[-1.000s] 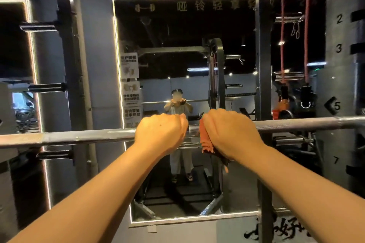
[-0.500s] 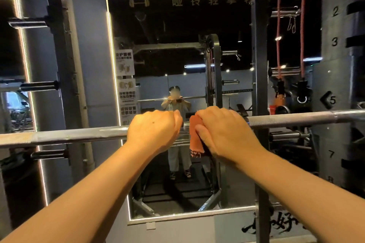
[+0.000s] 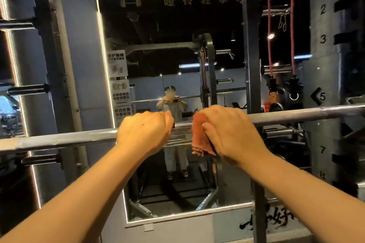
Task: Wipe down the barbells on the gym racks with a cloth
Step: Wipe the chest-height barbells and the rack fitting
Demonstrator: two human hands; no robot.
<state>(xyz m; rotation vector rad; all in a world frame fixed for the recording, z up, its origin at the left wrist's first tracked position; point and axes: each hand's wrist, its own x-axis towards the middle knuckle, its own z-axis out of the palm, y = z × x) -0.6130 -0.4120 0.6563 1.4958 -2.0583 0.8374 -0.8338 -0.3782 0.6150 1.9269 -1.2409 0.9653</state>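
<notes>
One long grey steel barbell [image 3: 296, 116] ran across the view, knurled on its right stretch, smoother with dull patches on its left. Two hands sat on it, just beside each other near the middle. The left hand [image 3: 144, 130] gripped the bare bar, fingers curled over it. The right hand [image 3: 231, 130] was closed round one folded orange-red cloth [image 3: 199, 136], wrapped over the bar, its end hanging below. Behind hung two red bands [image 3: 269, 35] at the right.

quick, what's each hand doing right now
left hand: closed around the barbell
right hand: closed on the cloth, pressing it on the barbell
</notes>
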